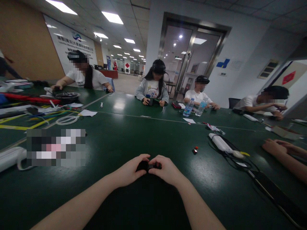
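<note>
My left hand (130, 171) and my right hand (166, 169) meet low in the middle of the head view, just over the dark green table (134, 137). Between their curled fingers is a small black part (151, 166); its kind is too dark and too covered to make out. Both hands are closed around it from either side, thumbs toward me. Off to the right of my right hand lies a small object with an orange top (195, 149), apart from both hands.
At right, a white power strip (222, 143) lies with black cables beside a dark flat device (275, 191); another person's hands (275, 147) rest beyond. Two water bottles (188, 108) stand across the table. Cables, including a white coil (67, 120), clutter the left. Several people sit opposite.
</note>
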Available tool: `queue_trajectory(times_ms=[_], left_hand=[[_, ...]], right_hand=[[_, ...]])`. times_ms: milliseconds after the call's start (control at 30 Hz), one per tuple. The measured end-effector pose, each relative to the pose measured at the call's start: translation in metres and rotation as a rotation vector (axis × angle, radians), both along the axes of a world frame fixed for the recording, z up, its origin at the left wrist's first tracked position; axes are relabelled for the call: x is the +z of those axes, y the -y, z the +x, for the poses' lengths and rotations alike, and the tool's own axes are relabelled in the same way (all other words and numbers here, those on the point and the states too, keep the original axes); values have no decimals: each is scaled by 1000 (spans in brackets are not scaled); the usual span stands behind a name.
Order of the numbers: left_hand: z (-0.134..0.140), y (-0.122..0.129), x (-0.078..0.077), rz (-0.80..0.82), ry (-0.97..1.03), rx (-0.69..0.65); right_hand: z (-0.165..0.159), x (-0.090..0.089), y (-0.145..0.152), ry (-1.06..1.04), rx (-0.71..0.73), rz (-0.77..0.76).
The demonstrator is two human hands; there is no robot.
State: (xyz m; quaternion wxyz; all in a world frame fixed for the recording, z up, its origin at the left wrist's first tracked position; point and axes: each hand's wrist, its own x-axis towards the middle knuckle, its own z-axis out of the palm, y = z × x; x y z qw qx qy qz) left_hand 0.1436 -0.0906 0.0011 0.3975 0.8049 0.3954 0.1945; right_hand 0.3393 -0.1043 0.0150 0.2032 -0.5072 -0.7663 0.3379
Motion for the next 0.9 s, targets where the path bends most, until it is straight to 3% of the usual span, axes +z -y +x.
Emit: queue_trajectory(times_ms=[400, 900], left_hand=[[2, 4, 13, -1, -37, -18], [1, 0, 6, 81, -21, -76]], right_hand=[[1, 3, 1, 50, 0, -28], [-1, 2, 1, 90, 20, 25]])
